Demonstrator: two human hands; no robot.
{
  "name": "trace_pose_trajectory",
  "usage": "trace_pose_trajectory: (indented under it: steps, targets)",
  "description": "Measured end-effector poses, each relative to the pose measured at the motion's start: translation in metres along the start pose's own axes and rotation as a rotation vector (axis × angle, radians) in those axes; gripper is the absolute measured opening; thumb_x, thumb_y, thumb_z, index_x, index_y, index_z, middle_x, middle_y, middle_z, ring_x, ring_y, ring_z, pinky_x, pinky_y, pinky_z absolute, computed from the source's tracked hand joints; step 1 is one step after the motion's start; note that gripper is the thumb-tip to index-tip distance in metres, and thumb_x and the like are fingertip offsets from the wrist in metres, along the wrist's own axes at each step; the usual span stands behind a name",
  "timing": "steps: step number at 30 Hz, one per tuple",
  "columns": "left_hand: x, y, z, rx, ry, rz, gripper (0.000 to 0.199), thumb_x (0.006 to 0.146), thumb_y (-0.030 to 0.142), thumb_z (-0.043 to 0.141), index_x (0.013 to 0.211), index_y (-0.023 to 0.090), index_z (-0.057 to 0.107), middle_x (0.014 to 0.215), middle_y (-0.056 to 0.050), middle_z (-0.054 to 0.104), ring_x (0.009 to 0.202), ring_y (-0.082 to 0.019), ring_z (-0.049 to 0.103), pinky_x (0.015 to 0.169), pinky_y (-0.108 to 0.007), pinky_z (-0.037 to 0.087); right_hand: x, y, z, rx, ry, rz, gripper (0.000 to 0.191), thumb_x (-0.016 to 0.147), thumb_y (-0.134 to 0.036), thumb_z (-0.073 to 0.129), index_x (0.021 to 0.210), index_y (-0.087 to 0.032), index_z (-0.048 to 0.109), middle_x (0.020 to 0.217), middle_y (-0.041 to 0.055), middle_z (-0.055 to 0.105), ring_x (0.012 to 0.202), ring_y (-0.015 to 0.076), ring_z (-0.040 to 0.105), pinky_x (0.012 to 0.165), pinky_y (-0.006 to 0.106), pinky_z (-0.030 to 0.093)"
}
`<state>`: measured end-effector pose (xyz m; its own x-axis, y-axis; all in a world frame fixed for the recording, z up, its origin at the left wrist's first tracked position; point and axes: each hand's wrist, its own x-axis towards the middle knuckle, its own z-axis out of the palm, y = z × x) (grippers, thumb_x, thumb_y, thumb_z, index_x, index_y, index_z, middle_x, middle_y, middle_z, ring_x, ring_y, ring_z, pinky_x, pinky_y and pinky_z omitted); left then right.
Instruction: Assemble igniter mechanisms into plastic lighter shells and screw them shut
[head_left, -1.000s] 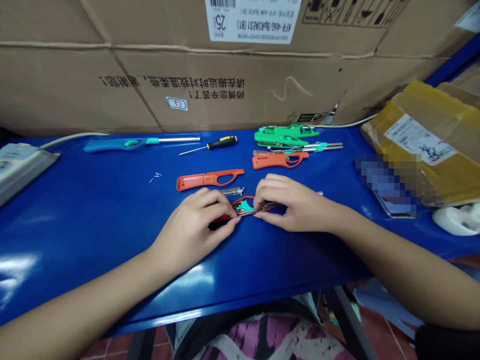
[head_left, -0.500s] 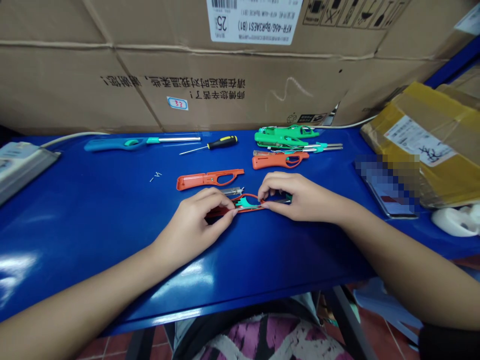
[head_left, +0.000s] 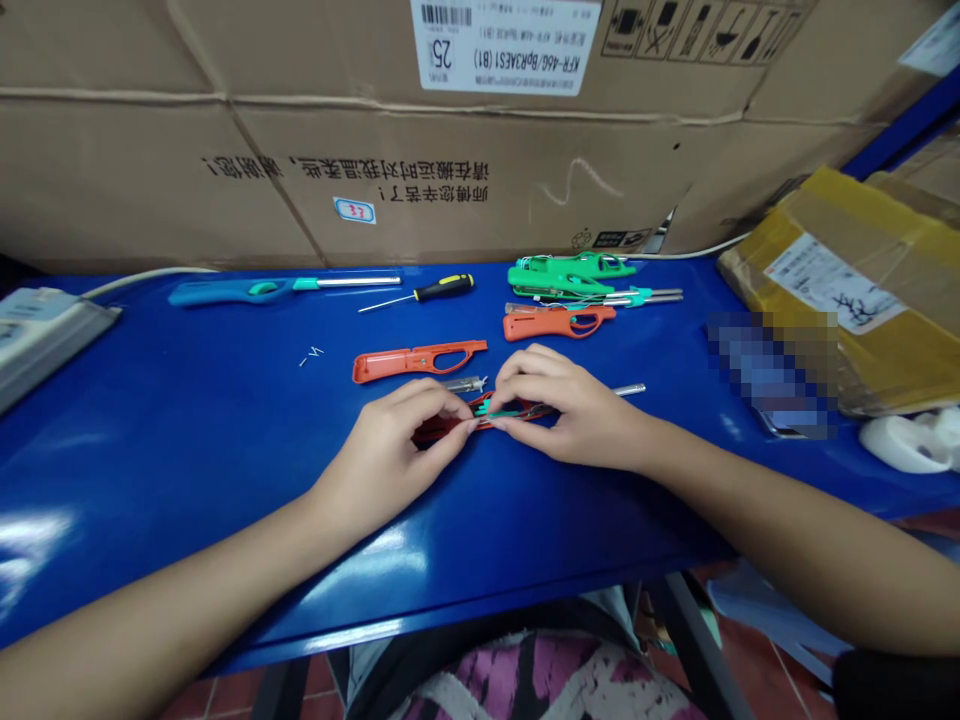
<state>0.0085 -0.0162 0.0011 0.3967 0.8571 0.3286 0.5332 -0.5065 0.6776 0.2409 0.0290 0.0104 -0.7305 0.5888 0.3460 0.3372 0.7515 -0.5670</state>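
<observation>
My left hand (head_left: 397, 435) and my right hand (head_left: 562, 410) pinch an orange-red utility lighter body (head_left: 450, 428) from either side, with a green inner part (head_left: 499, 411) and thin wires showing between my fingers. Much of the body is hidden by my fingers. Just above my left hand lies a small metal part (head_left: 463, 383), and beside it an empty orange lighter shell half (head_left: 416, 361). A slim metal nozzle tube (head_left: 628, 391) lies behind my right hand.
Farther back lie an orange lighter (head_left: 556, 322), green lighter parts (head_left: 570, 275), a teal lighter (head_left: 277, 288) and a yellow-handled screwdriver (head_left: 439, 288) on the blue bench (head_left: 525, 520). Cardboard boxes (head_left: 337, 180) stand behind. A power strip (head_left: 52, 335) sits left, a taped parcel (head_left: 840, 280) right.
My right hand has moved left and closed in on the lighter body, which now shows more edge-on. The metal nozzle tube is visible again behind my right hand.
</observation>
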Motion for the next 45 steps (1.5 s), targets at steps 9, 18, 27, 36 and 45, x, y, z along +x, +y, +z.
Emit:
trace_pose_trajectory:
  steps: [9, 18, 27, 36, 45]
  targets:
    - [0.007, -0.002, -0.017, 0.05, 0.058, 0.014, 0.01, 0.089, 0.026, 0.071, 0.096, 0.018, 0.072, 0.094, -0.003, 0.072, 0.085, -0.016, 0.066, 0.079, -0.028, 0.052, -0.001, 0.002, 0.007, 0.056, 0.023, 0.019, 0.006, 0.09, -0.015, 0.064, 0.091, -0.02, 0.068, 0.092, 0.0053, 0.066, 0.093, 0.0197, 0.058, 0.085, 0.036, 0.048]
    - [0.021, -0.034, -0.035, 0.273, -0.022, 0.011, 0.024, 0.089, 0.041, 0.071, 0.102, 0.021, 0.077, 0.097, -0.006, 0.07, 0.092, -0.022, 0.064, 0.085, -0.037, 0.051, -0.002, -0.004, 0.007, 0.077, 0.037, 0.041, 0.009, 0.087, -0.011, 0.066, 0.089, -0.019, 0.069, 0.09, 0.0042, 0.066, 0.091, 0.0185, 0.059, 0.082, 0.034, 0.048]
    - [0.024, -0.025, -0.029, 0.288, -0.118, -0.045, 0.016, 0.092, 0.028, 0.065, 0.098, 0.015, 0.072, 0.098, -0.008, 0.071, 0.089, -0.022, 0.065, 0.083, -0.036, 0.052, 0.0, -0.003, 0.009, 0.054, 0.058, 0.042, 0.005, 0.088, -0.016, 0.069, 0.084, -0.017, 0.067, 0.087, 0.0037, 0.066, 0.086, 0.0177, 0.059, 0.082, 0.034, 0.046]
    - [0.013, -0.013, -0.042, 0.322, -0.1, 0.0, 0.032, 0.101, 0.029, 0.049, 0.123, 0.016, 0.068, 0.105, -0.009, 0.067, 0.093, -0.022, 0.065, 0.085, -0.037, 0.053, 0.001, -0.002, 0.01, 0.053, 0.07, 0.046, 0.007, 0.09, -0.015, 0.069, 0.084, -0.016, 0.066, 0.082, 0.0028, 0.069, 0.08, 0.0158, 0.059, 0.077, 0.032, 0.046]
    - [0.009, -0.003, -0.047, 0.125, -0.211, -0.106, 0.024, 0.099, 0.032, 0.053, 0.11, 0.017, 0.069, 0.109, -0.007, 0.074, 0.098, -0.021, 0.069, 0.086, -0.034, 0.053, -0.001, 0.0, 0.012, 0.059, 0.102, 0.05, 0.005, 0.091, -0.015, 0.067, 0.089, -0.017, 0.071, 0.084, 0.0029, 0.072, 0.079, 0.0151, 0.061, 0.079, 0.034, 0.046]
